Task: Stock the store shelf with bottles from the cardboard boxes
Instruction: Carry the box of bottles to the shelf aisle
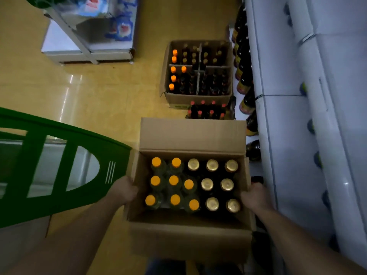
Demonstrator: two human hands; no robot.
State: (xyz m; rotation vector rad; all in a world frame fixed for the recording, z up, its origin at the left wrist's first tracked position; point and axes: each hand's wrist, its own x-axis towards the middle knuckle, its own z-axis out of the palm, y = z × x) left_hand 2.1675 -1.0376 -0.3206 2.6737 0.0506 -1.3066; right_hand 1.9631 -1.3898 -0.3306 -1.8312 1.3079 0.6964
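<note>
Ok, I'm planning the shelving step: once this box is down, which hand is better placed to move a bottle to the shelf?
Probably the right hand: it grips the box wall on the side next to the shelf, beside the gold-capped bottles. The left hand holds the far side.

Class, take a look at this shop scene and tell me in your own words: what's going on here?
A person grips an open cardboard box by its sides, left hand on the left wall, right hand on the right. Inside stand orange-capped bottles and gold-capped dark bottles. Beyond it on the floor sit a second box with dividers and a pack of red-capped bottles. Dark bottles line the shelf on the right.
</note>
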